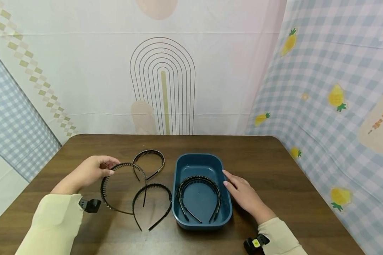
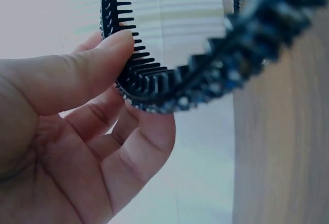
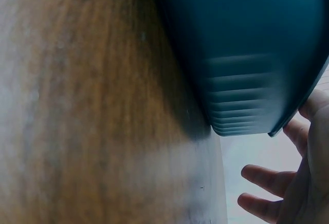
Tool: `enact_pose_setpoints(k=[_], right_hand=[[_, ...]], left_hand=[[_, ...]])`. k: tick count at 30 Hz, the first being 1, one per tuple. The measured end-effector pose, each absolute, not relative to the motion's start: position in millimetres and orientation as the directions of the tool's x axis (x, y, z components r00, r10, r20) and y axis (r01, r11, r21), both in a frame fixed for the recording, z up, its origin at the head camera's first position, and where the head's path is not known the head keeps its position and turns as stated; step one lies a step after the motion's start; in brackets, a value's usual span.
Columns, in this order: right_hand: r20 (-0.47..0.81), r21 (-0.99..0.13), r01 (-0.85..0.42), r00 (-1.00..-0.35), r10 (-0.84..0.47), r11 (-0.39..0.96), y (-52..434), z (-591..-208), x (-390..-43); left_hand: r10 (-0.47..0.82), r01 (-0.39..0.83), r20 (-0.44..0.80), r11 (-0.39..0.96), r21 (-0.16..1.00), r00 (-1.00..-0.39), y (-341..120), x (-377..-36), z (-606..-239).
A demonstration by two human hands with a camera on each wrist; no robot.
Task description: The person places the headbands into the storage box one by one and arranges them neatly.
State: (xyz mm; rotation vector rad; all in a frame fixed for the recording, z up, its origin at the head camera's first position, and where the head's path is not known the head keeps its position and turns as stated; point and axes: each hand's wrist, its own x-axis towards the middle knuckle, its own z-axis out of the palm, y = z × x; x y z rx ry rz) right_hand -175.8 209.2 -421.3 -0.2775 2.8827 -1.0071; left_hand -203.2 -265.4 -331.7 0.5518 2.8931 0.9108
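The left hand (image 1: 88, 172) is pinching a black toothed headband (image 1: 122, 187), thumb and fingers (image 2: 110, 54) clamped on its arch near the top, as the left wrist view is showing close up. That headband is tilting up off the bench (image 1: 274, 170) at the held end, its open ends reaching toward the person. Just beside it, a second headband (image 1: 152, 205) is lying flat, the two overlapping in the head view. A third headband (image 1: 149, 163) is lying farther back, near the tray's left wall.

The right hand (image 1: 246, 196) is resting on the bench with fingers (image 3: 267, 179) straight and slightly apart, fingertips touching the right rim of the blue tray (image 1: 225, 212).

Inside the tray, one headband (image 1: 199, 196) is lying on the floor, arch away from the person, ends toward the near wall.
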Motion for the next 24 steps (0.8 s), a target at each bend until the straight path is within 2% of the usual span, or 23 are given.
enact_pose_setpoints(k=[10,24], right_hand=[[-0.016,-0.625,-0.137,-0.982,-0.188,0.768,209,-422,-176],[-0.014,-0.626,-0.138,-0.982,-0.189,0.767,209,-422,-176]], left_hand=[[0.346,0.343,0.117,0.717,0.607,-0.931,-235,-204,-319],[0.294,0.358,0.207,0.713,0.603,-0.933,-197,-207,-308]])
